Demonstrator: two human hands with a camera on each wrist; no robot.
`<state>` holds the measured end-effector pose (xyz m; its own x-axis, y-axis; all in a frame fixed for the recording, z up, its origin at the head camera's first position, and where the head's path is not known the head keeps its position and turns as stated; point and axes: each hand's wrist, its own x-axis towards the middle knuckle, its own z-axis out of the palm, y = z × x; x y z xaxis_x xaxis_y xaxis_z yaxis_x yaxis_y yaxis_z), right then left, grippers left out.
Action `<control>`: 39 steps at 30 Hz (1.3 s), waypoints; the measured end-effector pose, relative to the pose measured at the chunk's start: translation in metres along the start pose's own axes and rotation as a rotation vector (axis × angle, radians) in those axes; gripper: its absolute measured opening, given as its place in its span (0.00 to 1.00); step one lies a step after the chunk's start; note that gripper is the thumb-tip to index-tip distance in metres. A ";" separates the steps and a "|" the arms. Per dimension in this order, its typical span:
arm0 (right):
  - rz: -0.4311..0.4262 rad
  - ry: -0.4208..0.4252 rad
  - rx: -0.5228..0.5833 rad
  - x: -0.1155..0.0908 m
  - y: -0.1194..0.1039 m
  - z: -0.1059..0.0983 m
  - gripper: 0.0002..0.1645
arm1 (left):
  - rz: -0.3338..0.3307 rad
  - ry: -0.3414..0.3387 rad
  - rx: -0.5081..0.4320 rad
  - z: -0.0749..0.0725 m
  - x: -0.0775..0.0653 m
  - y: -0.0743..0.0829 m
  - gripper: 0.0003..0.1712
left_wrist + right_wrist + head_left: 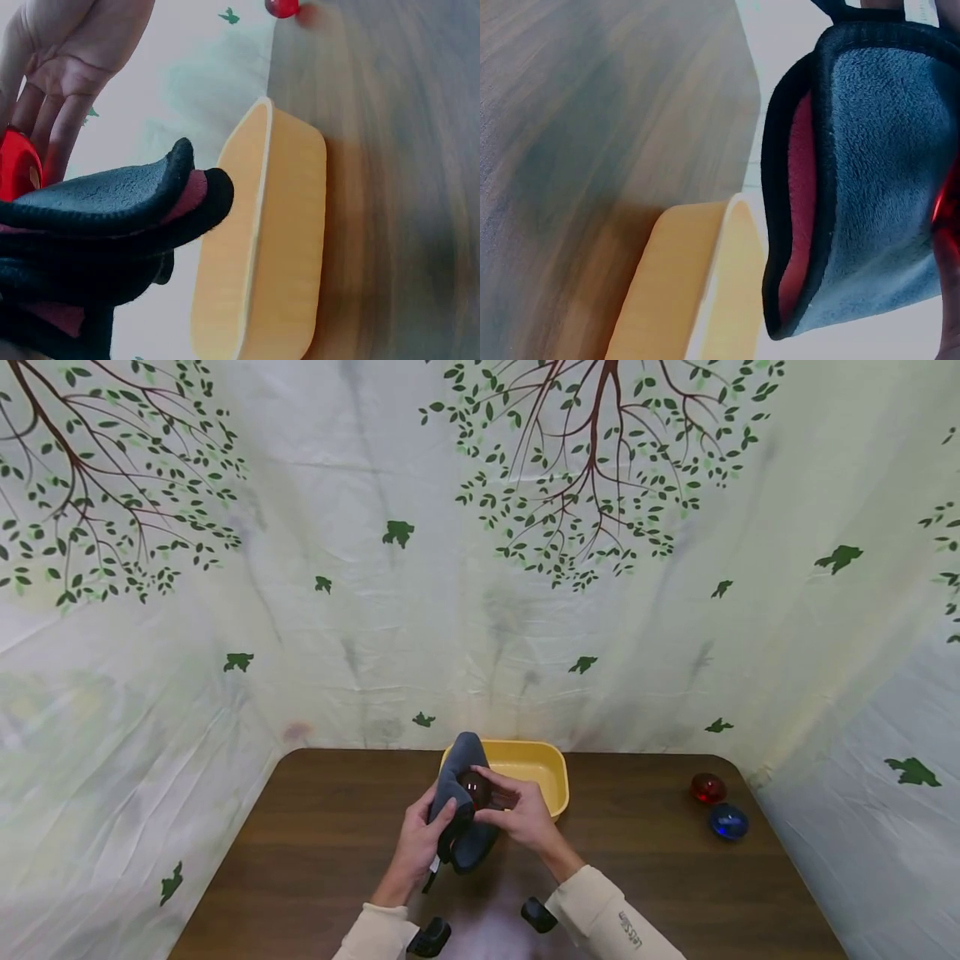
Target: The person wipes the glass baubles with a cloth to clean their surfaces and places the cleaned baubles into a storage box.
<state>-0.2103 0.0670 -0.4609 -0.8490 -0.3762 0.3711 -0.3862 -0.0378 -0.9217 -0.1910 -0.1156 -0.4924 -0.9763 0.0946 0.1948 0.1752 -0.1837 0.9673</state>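
My left hand [418,837] grips a folded grey-blue cloth [447,789] with black edging; its reddish-pink other side shows in the right wrist view, where the cloth [885,157] fills much of the right side. A shiny red ball [476,790] sits against the cloth, pinched between the thumb and fingers of my right hand [525,814]. In the left wrist view the red ball [20,165] peeks out behind the cloth [112,199], with the open palm side of my right hand [82,60] above it. Cloth and fingers hide part of the ball.
Just behind the hands stands a yellow tray [557,777], partly hidden by the cloth. A glossy red ball [708,787] and a glossy blue ball [728,821] lie at the right of the brown table [630,877]. A leaf-patterned curtain [480,635] hangs behind the table.
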 end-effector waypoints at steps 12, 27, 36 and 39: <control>-0.077 0.057 -0.099 -0.004 -0.007 0.006 0.34 | -0.052 0.084 0.018 0.001 0.001 0.003 0.25; 0.143 0.100 0.027 -0.004 0.030 0.003 0.30 | 0.070 0.045 0.170 -0.002 0.000 0.003 0.27; 0.244 0.081 0.171 -0.001 0.027 0.000 0.30 | 0.139 0.043 0.265 -0.002 0.000 0.006 0.32; 0.273 0.080 0.184 -0.001 0.025 0.000 0.30 | 0.108 0.055 0.264 -0.002 -0.001 0.006 0.32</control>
<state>-0.2194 0.0663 -0.4841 -0.9405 -0.3221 0.1083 -0.0749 -0.1144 -0.9906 -0.1894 -0.1188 -0.4867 -0.9544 0.0335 0.2968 0.2985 0.0715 0.9517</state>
